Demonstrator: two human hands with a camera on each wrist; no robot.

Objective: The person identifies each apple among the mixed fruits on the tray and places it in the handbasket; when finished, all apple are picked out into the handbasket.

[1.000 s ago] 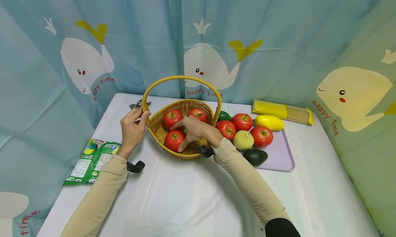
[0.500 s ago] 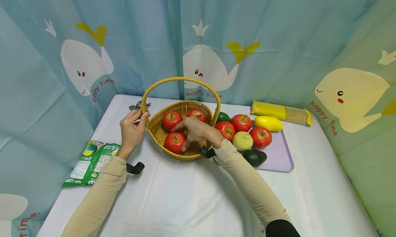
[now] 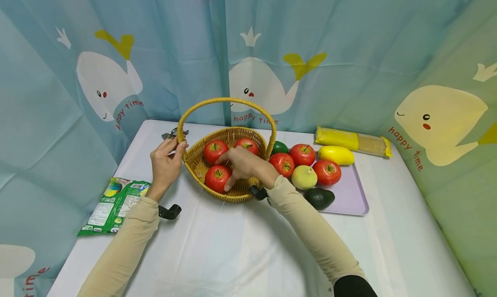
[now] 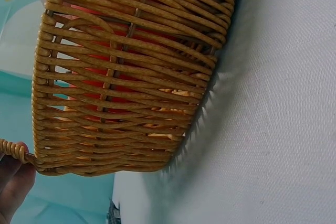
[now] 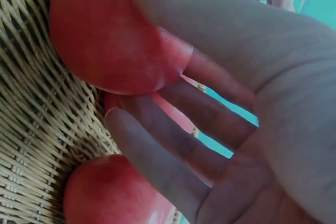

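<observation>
A yellow wicker basket (image 3: pixel 201 173) stands on the table with three red apples in it. My left hand (image 3: pixel 166 170) pinches the foot of its arched handle (image 3: pixel 229 99) on the left side. Reaching in over the right rim, my right hand (image 3: pixel 245 162) grips the front apple (image 3: pixel 217 176), thumb on the near side and fingers on the far side. Behind that apple sit the back left apple (image 3: pixel 215 150) and the back right apple (image 3: pixel 248 145), the latter partly covered by the hand. The left wrist view has the basket's woven wall (image 4: pixel 126 93) close up.
Right of the basket, a lilac tray (image 3: pixel 354 198) bears apples, a yellow fruit (image 3: pixel 337 154), a pale round fruit (image 3: pixel 304 177) and an avocado (image 3: pixel 319 198). Behind it lies a yellow noodle-like pack (image 3: pixel 353 142). A green snack bag (image 3: pixel 112 208) lies left; a curtain encloses the table.
The front apple and my right thumb have shifted very slightly left within the basket. My left hand keeps its hold on the handle, and the head view has tilted a little.
</observation>
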